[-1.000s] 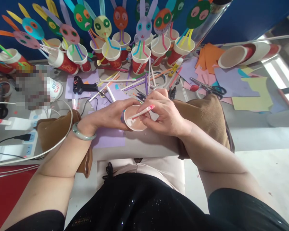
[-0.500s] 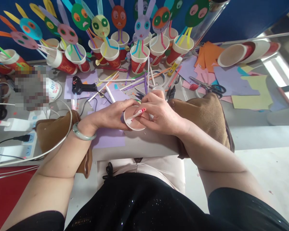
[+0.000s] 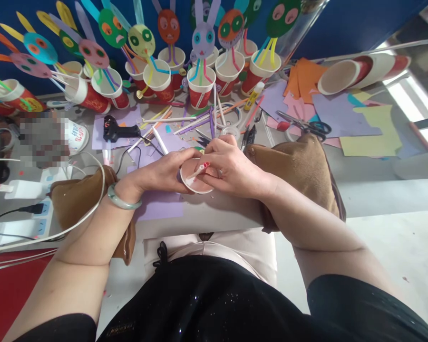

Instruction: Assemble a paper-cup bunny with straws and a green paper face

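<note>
A paper cup is tilted with its mouth toward me, above the table's near edge. My left hand is closed around its left side. Straws, one white and one red or pink, stand inside the cup with their open ends up. The fingers of my right hand pinch at the straws over the cup's right rim. My right hand covers that side of the cup, and the straws' grip points are partly hidden behind the fingers.
Cups with paper rabbit faces line the back. A black glue gun lies left; loose straws, scissors and coloured paper are spread behind and right. Brown cloth pads lie by both forearms. A power strip with cables is at left.
The view has shifted slightly, so the back row appears a little further left and lower. Both hands keep their hold on the cup and straws, with only slight movement.
</note>
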{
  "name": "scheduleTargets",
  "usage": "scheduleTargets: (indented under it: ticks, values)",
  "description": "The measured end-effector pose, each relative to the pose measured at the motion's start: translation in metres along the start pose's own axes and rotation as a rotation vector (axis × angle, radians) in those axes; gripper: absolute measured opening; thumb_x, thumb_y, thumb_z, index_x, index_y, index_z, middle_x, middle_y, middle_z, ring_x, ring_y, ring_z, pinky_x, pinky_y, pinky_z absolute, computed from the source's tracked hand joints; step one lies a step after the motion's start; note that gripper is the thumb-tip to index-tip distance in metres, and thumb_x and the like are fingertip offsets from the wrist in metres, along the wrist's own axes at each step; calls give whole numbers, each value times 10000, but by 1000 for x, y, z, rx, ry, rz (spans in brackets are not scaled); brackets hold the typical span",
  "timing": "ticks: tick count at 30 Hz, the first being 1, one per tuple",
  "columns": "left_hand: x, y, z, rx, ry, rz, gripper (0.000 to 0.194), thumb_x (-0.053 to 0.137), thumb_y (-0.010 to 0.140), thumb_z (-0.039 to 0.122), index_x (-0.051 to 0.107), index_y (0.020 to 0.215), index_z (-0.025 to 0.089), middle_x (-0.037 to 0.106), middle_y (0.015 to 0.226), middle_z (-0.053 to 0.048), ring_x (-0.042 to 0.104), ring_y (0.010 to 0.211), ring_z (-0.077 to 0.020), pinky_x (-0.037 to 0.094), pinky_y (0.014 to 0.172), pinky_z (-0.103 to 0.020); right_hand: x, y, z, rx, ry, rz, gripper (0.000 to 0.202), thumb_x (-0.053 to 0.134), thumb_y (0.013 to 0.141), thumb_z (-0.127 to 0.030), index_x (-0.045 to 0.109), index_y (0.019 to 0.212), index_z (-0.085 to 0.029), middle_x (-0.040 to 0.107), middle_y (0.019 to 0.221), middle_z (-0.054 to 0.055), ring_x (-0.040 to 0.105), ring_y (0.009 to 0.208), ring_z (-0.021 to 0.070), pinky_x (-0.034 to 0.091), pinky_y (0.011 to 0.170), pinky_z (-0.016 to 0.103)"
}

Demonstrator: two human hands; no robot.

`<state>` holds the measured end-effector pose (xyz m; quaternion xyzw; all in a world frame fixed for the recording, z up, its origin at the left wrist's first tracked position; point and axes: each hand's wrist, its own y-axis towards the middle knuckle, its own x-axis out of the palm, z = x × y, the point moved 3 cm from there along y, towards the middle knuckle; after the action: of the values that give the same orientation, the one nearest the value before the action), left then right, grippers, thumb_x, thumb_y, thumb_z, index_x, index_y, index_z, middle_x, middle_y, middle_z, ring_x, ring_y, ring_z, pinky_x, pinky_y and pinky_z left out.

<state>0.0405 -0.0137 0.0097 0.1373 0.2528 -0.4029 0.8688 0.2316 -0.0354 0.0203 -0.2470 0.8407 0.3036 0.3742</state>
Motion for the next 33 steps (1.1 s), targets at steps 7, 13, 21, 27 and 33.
scheduleTargets:
  ticks: [7,13,21,27,33]
  values:
    - [1,-2,0,-52,8,3,583,938,726,490,622,1124,206,737,1007,-34,675,845,-186,500,723,-290,-1,0,-5,3,-18,-14,207,573,1006,-265,759,935,-208,543,864,69,495,924,251,416,987,496]
    - [2,-2,-3,-67,-15,23,706,957,711,522,622,1246,207,752,1141,-72,717,967,-223,557,819,-309,0,-1,-2,21,-13,17,164,620,964,-274,768,934,-211,572,878,77,502,945,263,401,1018,516]
    - [-1,2,-22,-67,-153,175,976,1025,596,580,580,1379,203,705,1331,-143,706,1238,-354,600,1028,-461,3,5,11,195,40,196,149,650,917,-317,749,913,-205,623,950,83,545,995,280,365,1068,524]
    - [1,2,-24,-120,-265,136,818,999,668,524,620,1312,191,740,1226,-115,731,1115,-293,621,926,-398,5,8,8,226,62,267,128,718,867,-322,690,792,-222,640,938,73,539,1001,276,371,1057,503]
    - [7,0,-27,-174,-353,98,761,1006,655,522,639,1235,194,740,1156,-96,722,1043,-267,609,887,-379,4,11,6,211,180,209,244,743,815,-278,557,664,-233,632,774,32,595,932,253,403,1017,471]
